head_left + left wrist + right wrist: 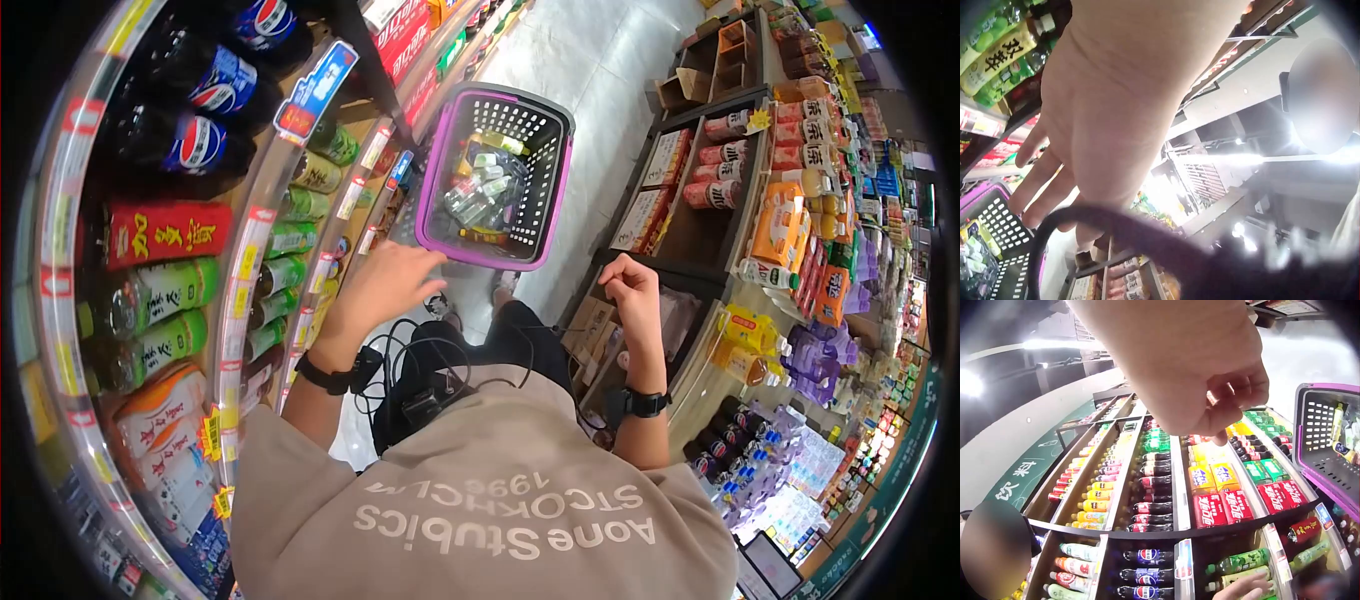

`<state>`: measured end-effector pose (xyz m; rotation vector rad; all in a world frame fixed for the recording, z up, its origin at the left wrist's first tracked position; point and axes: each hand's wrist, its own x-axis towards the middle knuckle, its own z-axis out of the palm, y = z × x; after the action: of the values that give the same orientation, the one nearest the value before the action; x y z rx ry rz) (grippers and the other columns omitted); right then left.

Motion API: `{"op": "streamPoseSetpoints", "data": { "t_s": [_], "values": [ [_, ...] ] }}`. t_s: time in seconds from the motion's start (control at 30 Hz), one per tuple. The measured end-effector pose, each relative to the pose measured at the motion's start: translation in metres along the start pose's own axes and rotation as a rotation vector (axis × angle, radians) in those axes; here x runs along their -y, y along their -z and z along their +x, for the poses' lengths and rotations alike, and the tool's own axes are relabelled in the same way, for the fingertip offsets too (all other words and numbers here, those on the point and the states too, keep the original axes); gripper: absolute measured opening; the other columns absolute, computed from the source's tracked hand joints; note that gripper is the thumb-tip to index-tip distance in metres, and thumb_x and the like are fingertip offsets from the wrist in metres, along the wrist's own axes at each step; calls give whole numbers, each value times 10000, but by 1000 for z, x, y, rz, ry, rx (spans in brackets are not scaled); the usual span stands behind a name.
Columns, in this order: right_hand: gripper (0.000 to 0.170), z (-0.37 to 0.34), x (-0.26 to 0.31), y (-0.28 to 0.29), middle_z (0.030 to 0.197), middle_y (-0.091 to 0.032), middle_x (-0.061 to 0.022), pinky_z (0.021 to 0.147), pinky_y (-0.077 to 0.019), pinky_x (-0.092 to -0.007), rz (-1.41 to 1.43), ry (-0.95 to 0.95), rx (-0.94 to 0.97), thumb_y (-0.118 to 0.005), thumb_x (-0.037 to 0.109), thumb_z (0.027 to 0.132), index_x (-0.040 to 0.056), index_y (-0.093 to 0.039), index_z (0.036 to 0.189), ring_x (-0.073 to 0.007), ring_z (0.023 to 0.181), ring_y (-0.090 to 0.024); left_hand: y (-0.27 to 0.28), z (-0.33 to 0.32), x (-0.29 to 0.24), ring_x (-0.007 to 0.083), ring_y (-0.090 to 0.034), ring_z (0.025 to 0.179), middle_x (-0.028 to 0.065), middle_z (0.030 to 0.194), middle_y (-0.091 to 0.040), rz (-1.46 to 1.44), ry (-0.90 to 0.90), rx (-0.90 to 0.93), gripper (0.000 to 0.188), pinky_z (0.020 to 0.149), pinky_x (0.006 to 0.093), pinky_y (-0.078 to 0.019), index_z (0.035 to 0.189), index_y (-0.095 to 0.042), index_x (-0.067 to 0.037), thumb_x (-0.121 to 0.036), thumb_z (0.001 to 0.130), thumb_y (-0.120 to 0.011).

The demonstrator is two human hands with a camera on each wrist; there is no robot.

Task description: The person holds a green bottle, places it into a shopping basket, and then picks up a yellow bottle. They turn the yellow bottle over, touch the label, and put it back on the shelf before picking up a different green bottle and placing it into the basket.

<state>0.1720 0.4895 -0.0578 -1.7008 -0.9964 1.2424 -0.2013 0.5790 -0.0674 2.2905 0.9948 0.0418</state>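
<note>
In the head view a dark basket with a purple rim [428, 200] stands ahead of the person, with several bottles [490, 195] inside. The left hand [385, 285] is near the basket's lower left corner, palm down, fingers extended and holding nothing; the left wrist view shows that hand [1054, 181] with spread fingers. To the right of the basket the right hand [632, 290] is raised with bent fingers and nothing visible in it. In the right wrist view the right hand [1210, 394] has its fingers curled in, apart from the basket [1300, 425].
Shelves on the left hold cola bottles [195, 145], a red pack [165, 232] and green-labelled bottles [180, 285]. Shelving [650, 195] on the right bears boxes, cans and bottles. Pale floor [600, 80] runs between them. Cables [430, 350] hang at the person's waist.
</note>
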Motion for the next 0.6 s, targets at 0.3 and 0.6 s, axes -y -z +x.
{"op": "streamPoseSetpoints", "data": {
  "t_s": [0.3,0.6],
  "values": [
    [202,98,-43,15,676,-428,73,570,-288,-232,59,-100,55,-509,-111,770,4,-667,818,-38,638,-376,-30,93,24,340,-698,1001,145,1022,-744,-113,38,213,332,895,469,-504,1165,-687,-90,-356,970,-655],
    [203,242,-151,23,763,-593,10,669,-409,-241,186,-342,299,-522,-137,776,-3,-674,793,-81,744,-537,-214,270,196,181,-714,907,109,972,-760,-673,717,252,268,814,349,-547,1118,-705,-46,-263,960,-703]
  ]
}}
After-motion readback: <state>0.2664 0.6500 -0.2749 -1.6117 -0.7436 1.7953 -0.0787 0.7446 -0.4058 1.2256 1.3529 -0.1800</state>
